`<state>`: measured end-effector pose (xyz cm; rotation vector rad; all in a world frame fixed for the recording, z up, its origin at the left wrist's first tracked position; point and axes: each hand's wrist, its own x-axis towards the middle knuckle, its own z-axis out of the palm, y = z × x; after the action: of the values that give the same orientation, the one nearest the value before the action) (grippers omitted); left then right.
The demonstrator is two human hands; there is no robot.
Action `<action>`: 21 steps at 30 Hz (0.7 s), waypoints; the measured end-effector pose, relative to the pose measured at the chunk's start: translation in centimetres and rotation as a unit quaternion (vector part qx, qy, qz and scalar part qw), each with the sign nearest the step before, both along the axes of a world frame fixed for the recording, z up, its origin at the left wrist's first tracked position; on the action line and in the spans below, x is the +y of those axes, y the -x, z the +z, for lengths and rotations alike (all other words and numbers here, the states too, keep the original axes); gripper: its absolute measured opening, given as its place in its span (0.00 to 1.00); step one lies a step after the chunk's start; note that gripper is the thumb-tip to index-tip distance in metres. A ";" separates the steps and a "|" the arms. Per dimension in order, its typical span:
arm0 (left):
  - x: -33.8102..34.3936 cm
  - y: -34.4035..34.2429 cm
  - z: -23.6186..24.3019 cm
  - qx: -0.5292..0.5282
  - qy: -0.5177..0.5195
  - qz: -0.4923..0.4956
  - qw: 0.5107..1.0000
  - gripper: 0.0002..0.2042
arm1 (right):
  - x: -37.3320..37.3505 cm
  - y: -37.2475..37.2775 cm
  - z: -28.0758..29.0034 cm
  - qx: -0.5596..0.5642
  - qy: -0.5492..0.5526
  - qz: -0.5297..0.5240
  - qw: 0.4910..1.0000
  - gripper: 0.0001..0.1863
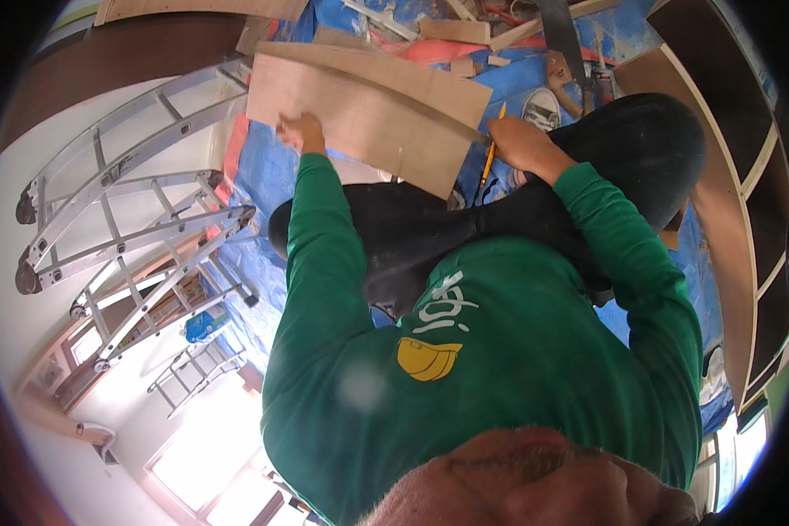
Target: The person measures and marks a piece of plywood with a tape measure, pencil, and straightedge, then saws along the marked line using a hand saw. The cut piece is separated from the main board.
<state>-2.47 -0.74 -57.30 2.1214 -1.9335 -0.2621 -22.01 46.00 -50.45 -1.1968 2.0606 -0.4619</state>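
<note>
Left hand (302,133) spreads over plywood (359,110); right hand (519,143) holds a pencil (487,163).

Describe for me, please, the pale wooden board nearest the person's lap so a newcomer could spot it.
Find the person's bent legs in black trousers. Just beyond them slants a flat, rectangular, pale wooden board, the person's left hand at its near edge. What sets it apart from the similar pale wooden board behind it is that it sits closer to the lap.
</note>
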 end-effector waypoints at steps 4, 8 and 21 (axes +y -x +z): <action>1.8 6.0 2.9 0.266 -0.032 -0.212 0.940 0.46 | 0.0 -0.6 0.1 -0.002 -0.008 0.004 1.000 0.11; 1.4 9.8 1.8 0.268 -0.089 -0.221 0.934 0.48 | 0.4 -0.2 0.1 0.013 0.000 -0.058 0.998 0.10; -1.3 9.4 -0.2 0.417 -0.120 -0.192 0.880 0.49 | -0.1 -0.1 0.9 0.014 0.018 -0.055 0.998 0.11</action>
<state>-11.91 -2.04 -57.54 1.3156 -1.7669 -1.3048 -21.89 45.91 -49.58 -1.1214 2.1582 -0.5388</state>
